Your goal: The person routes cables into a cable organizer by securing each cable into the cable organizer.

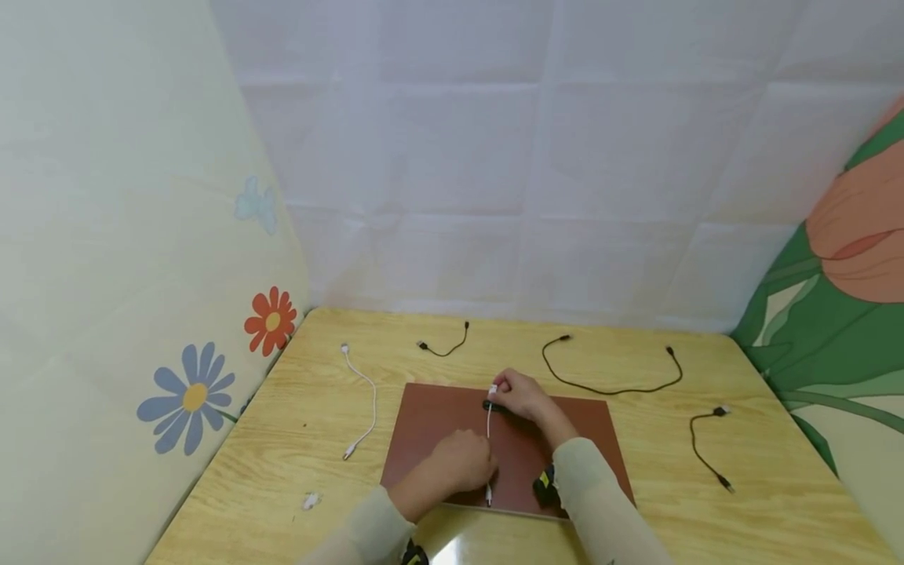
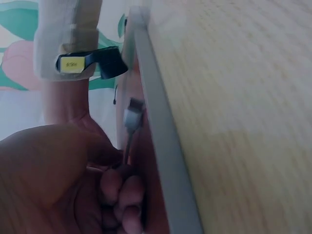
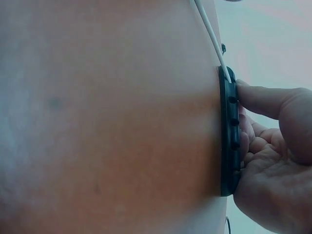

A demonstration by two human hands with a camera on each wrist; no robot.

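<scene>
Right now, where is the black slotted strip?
In the head view, the black slotted strip sits near the brown board's far edge, by the right hand.

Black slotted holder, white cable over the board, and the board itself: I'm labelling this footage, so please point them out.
Black slotted holder (image 3: 227,134): right wrist view, middle of its slotted side.
White cable (image 1: 489,428): head view, along its cord.
Board (image 1: 427,420): head view, bare left part of its top.
</scene>
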